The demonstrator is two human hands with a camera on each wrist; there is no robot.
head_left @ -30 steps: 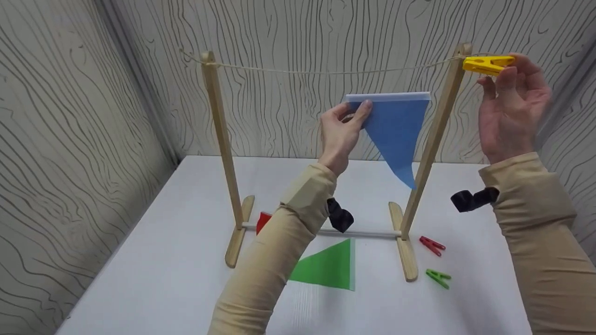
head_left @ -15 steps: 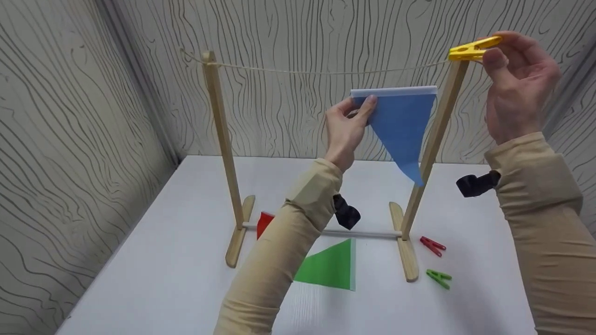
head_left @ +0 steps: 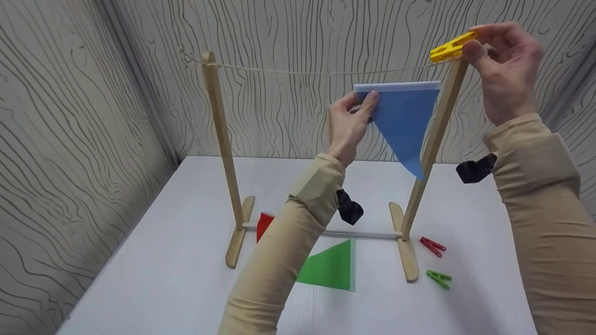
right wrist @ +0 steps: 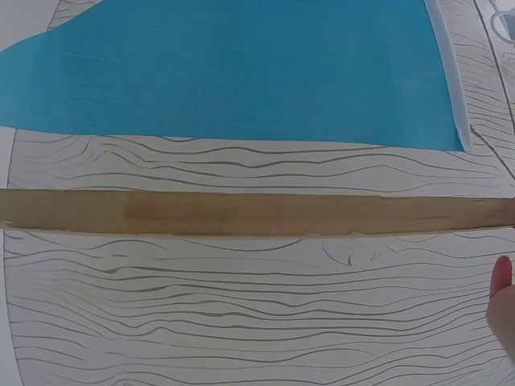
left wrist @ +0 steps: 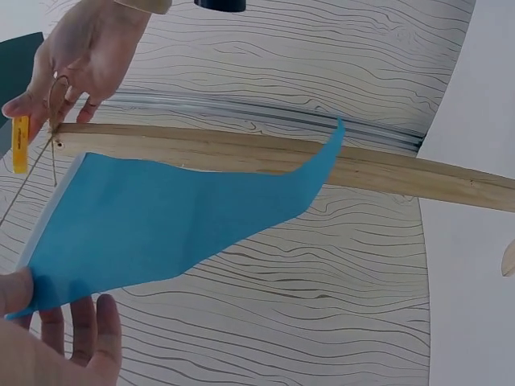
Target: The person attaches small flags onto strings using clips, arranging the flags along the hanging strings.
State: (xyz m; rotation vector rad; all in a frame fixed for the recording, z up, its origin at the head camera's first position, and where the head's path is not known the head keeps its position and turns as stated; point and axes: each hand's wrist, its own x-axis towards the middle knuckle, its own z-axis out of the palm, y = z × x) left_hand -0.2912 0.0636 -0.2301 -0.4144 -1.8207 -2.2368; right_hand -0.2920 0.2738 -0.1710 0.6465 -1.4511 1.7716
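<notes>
The left hand point(head_left: 347, 125) pinches a blue flag point(head_left: 405, 121) near one end of its straight white top strip, thumb in front and fingers behind. The flag is thin and smooth, a long triangle with a curved tip. It is up in the air over the tabletop point(head_left: 177, 242), nearer the right edge than the left, just under the string point(head_left: 298, 72) and near the right post point(head_left: 441, 124). The right hand point(head_left: 510, 74) has its thumb and fingers clamped on a shiny yellow peg point(head_left: 448, 49), by the top of that post. The peg may be touching the string, but I cannot tell for sure.

The string is thin and pale and dips a little on its way to the left post point(head_left: 223, 149). Both posts are flat-sided wood on long wooden feet point(head_left: 409, 265) with round ends. A smooth white rod point(head_left: 363, 234) joins them low down. A flat green flag point(head_left: 328, 269) lies in front of it. A bit of red flag point(head_left: 264, 224) peeks out behind the wrinkly tan sleeve point(head_left: 274, 251). Toward the tabletop's right edge lie a red peg point(head_left: 433, 246) and a green peg point(head_left: 439, 279), both V-shaped.
</notes>
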